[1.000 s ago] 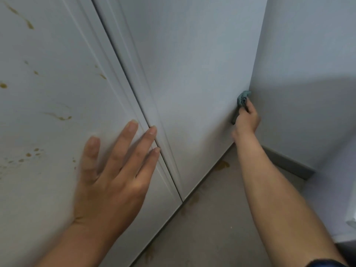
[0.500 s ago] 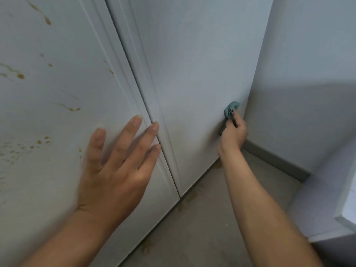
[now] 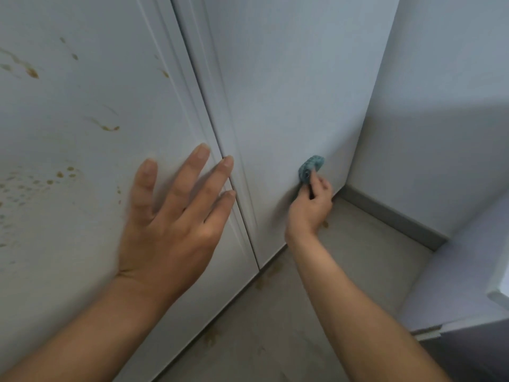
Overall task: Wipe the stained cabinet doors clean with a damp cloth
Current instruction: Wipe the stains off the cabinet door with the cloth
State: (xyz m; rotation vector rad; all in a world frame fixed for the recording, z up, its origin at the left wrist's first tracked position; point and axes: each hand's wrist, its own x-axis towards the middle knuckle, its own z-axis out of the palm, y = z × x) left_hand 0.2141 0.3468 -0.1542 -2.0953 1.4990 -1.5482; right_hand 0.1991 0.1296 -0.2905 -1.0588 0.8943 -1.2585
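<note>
Two white cabinet doors fill the view. The left door (image 3: 82,111) carries brown splashes and drips across its left half. The right door (image 3: 281,86) looks plain white. My left hand (image 3: 170,216) lies flat on the left door with fingers spread, fingertips near the seam between the doors. My right hand (image 3: 311,205) grips a bunched teal cloth (image 3: 309,168) and presses it against the lower part of the right door.
A pale wall (image 3: 440,119) meets the cabinet at the right, with a grey skirting (image 3: 391,213) along its foot. The floor (image 3: 330,271) below the doors has brown spots near the door bottoms. A white ledge (image 3: 498,297) juts in at the right edge.
My right hand has moved the cloth leftwards across the right door, away from the door's right edge near the wall. My left hand has stayed flat on the left door.
</note>
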